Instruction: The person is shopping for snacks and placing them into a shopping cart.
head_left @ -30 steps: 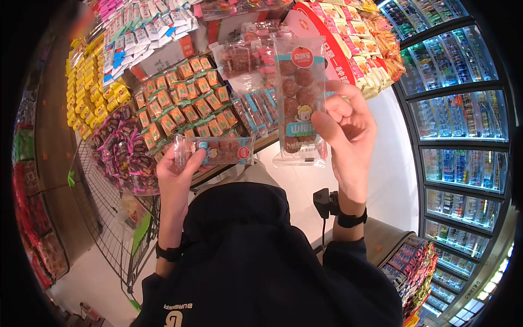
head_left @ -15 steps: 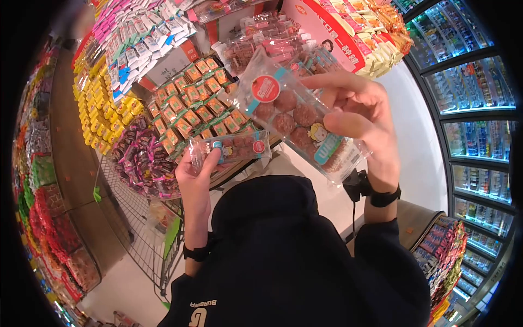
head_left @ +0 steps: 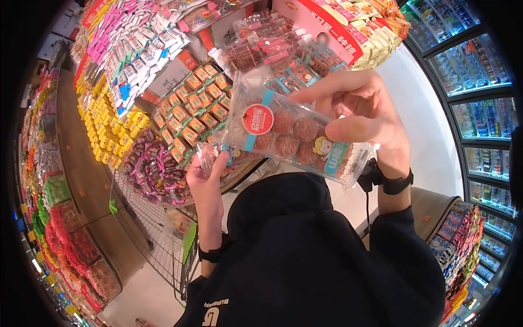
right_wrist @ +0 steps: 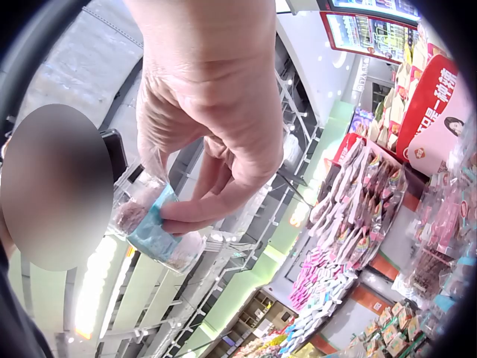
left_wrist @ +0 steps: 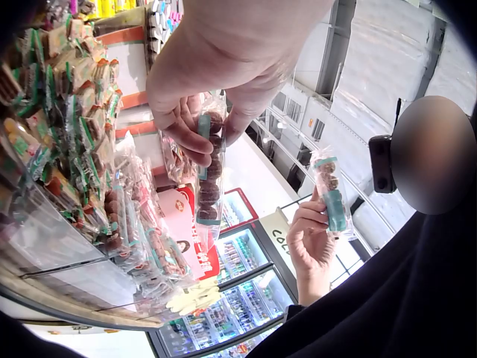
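While the right hand (head_left: 370,117) is raised nearest the head camera, it holds a clear-wrapped tray pack of reddish-brown ball sweets (head_left: 294,133), pinched between thumb and fingers near one edge, label face up and tilted. Grip is on the wrapper's margin; fingers are not apart.

Lower and beyond, the left hand (head_left: 206,182) pinches a smaller clear pack of the same-looking balls (left_wrist: 211,179), with a teal band; thumb and fingers are closed on one end. In the head view the bigger pack partly covers it. Both packs are in hand, above the display, well clear of its surface.

Judged step: comparing the two packs, probably by label and size. Next move would call for drawing the bigger pack aside so that both faces show, then keeping one and setting the other down; loose wrapper edges could slip if pinched lightly.

Beyond the hands: green-and-orange wrapped squares (head_left: 193,109), purple-wrapped sweets (head_left: 155,171) and a wire-mesh cart (head_left: 155,234). Further out, teal-banded packs (head_left: 291,73) lie in the display. Farthest: lit drink coolers (head_left: 485,117).
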A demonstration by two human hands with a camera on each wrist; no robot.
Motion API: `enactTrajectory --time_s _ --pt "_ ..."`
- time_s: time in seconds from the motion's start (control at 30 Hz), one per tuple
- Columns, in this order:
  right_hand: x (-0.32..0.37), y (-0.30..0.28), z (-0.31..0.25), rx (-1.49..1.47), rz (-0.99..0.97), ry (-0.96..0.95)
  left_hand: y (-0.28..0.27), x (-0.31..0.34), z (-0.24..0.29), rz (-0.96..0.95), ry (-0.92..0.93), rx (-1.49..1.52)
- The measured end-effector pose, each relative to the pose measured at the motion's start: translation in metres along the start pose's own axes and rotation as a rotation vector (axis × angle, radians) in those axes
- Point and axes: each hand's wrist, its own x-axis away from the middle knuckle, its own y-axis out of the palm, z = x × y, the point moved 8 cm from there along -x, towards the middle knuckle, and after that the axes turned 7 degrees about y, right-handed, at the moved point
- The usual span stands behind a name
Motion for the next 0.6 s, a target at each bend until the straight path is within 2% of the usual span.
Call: enactTrajectory --time_s 0.43,0.53,0.6 --pt "-0.006 0.005 0.003 -0.054 -0.089 -0.02 0.002 -0.002 0.004 -0.016 0.019 0.02" --pt "-0.008 0.004 0.003 -0.017 -0.077 -0.085 0.0 -0.003 0.001 -0.014 0.0 0.004" --pt "-0.013 0.001 0.011 -0.066 0.005 -0.1 0.003 -0.004 0.002 0.001 -0.016 0.002"
